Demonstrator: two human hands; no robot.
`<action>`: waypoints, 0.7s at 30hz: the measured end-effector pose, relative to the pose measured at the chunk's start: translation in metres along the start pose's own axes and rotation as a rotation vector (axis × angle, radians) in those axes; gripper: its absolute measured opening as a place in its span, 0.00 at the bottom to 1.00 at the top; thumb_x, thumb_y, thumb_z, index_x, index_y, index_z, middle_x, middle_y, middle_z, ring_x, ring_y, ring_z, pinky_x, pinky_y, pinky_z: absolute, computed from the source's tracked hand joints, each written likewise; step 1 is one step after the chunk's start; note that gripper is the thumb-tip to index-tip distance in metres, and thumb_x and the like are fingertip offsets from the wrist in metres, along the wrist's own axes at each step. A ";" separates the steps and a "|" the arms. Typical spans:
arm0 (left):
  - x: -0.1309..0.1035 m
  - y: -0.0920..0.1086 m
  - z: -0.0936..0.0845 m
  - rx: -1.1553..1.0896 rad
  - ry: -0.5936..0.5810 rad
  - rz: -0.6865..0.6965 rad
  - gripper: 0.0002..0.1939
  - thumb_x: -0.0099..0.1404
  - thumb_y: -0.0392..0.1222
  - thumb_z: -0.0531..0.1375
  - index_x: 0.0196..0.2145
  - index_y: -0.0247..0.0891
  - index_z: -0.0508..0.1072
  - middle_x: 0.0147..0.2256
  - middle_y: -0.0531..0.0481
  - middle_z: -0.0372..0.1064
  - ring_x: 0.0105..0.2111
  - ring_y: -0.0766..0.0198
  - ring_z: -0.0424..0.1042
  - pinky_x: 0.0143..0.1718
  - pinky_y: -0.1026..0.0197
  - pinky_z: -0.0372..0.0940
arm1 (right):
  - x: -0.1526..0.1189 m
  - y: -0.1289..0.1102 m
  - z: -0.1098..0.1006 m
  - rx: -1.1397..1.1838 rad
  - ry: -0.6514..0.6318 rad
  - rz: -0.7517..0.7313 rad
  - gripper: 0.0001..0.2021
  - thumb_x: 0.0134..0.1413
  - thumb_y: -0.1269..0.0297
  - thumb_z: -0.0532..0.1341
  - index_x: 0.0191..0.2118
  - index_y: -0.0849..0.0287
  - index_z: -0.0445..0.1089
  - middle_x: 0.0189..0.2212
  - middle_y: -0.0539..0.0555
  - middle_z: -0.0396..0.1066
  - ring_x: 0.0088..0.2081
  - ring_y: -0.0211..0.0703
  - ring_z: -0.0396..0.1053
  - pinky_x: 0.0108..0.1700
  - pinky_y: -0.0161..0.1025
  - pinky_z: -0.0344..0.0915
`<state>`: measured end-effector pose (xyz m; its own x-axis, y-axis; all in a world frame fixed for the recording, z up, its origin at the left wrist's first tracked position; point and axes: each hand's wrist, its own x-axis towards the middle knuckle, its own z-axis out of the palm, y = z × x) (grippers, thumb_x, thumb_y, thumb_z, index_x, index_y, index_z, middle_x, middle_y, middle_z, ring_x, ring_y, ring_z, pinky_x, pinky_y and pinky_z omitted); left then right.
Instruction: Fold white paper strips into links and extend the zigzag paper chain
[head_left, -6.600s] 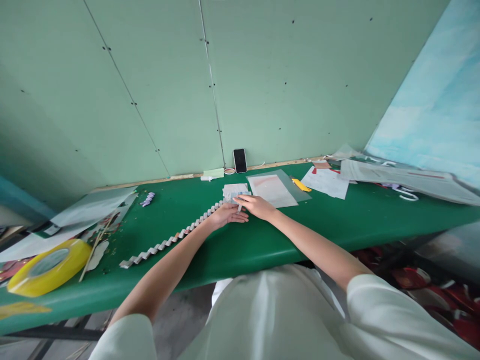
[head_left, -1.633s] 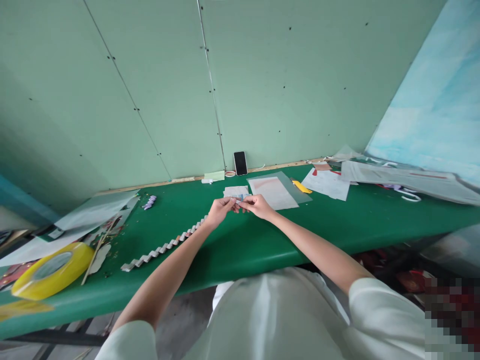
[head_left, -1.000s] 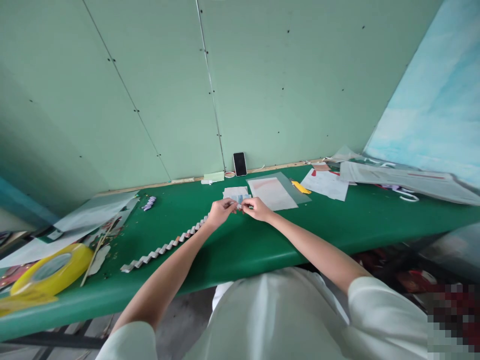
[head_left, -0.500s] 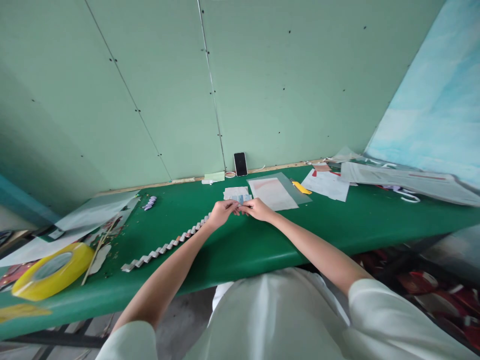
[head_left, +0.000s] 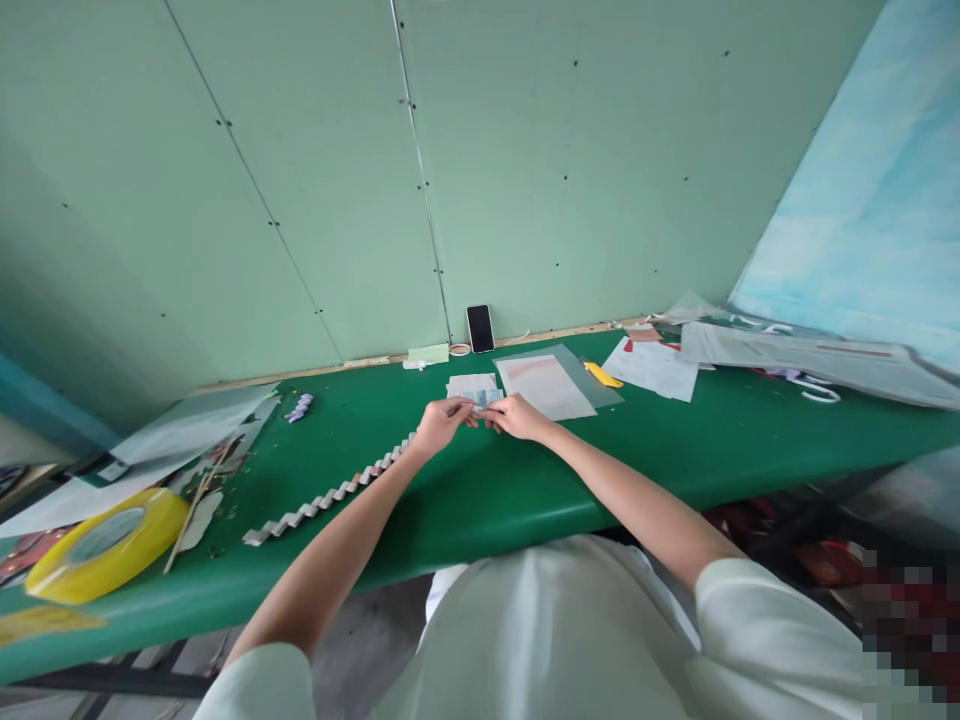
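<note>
Both my hands meet over the middle of the green table, pinching a small strip of pale, bluish printed paper between them. My left hand grips its left end and my right hand its right end, fingertips close together. Just behind them lies a small stack of whitish paper pieces, partly covered by the strip. A zigzag chain of folded paper runs across the table to my left wrist, where its far end is hidden.
A black phone leans on the wall. Right of my hands lie a paper sheet, a yellow cutter and more papers. At left are a yellow tape roll, a thin stick and a small purple object.
My fingertips have drawn slightly apart, and a little more of the bluish strip shows between them. The other things lie where they were.
</note>
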<state>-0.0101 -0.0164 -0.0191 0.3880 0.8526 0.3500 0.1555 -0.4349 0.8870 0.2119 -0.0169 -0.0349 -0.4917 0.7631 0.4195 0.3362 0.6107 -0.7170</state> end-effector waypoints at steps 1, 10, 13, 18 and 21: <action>0.000 0.000 0.000 -0.008 0.006 -0.005 0.19 0.66 0.57 0.66 0.39 0.36 0.80 0.28 0.47 0.79 0.29 0.56 0.79 0.36 0.54 0.75 | 0.000 0.001 0.000 -0.005 0.006 0.003 0.27 0.70 0.44 0.59 0.27 0.59 0.77 0.17 0.52 0.72 0.22 0.42 0.72 0.34 0.39 0.66; -0.003 0.002 0.002 0.081 -0.020 0.034 0.16 0.68 0.55 0.65 0.37 0.39 0.82 0.28 0.47 0.79 0.29 0.57 0.79 0.35 0.56 0.74 | -0.002 -0.003 0.002 -0.035 0.021 -0.044 0.23 0.69 0.45 0.60 0.32 0.58 0.79 0.26 0.54 0.77 0.27 0.43 0.72 0.33 0.38 0.64; -0.004 0.001 0.003 0.072 -0.023 0.006 0.17 0.67 0.55 0.66 0.37 0.38 0.82 0.28 0.47 0.79 0.29 0.57 0.79 0.35 0.57 0.74 | 0.000 0.001 0.004 -0.007 0.134 -0.053 0.18 0.64 0.45 0.65 0.40 0.56 0.79 0.32 0.55 0.79 0.32 0.46 0.74 0.36 0.40 0.68; -0.004 0.003 0.005 -0.104 -0.023 -0.035 0.20 0.62 0.55 0.71 0.43 0.35 0.80 0.34 0.44 0.81 0.34 0.55 0.81 0.41 0.53 0.76 | 0.003 0.005 0.006 0.284 0.216 0.071 0.18 0.57 0.46 0.71 0.41 0.57 0.76 0.24 0.51 0.76 0.24 0.44 0.74 0.31 0.40 0.71; -0.005 0.003 0.006 -0.160 -0.018 -0.038 0.22 0.60 0.55 0.73 0.42 0.34 0.78 0.35 0.43 0.81 0.34 0.55 0.80 0.42 0.52 0.76 | 0.005 0.002 0.005 0.475 0.173 0.101 0.21 0.54 0.45 0.73 0.42 0.58 0.75 0.24 0.51 0.77 0.23 0.43 0.74 0.27 0.39 0.71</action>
<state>-0.0058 -0.0236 -0.0200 0.4012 0.8614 0.3115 0.0243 -0.3499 0.9365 0.2062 -0.0129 -0.0376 -0.3216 0.8615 0.3928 -0.0472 0.3997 -0.9154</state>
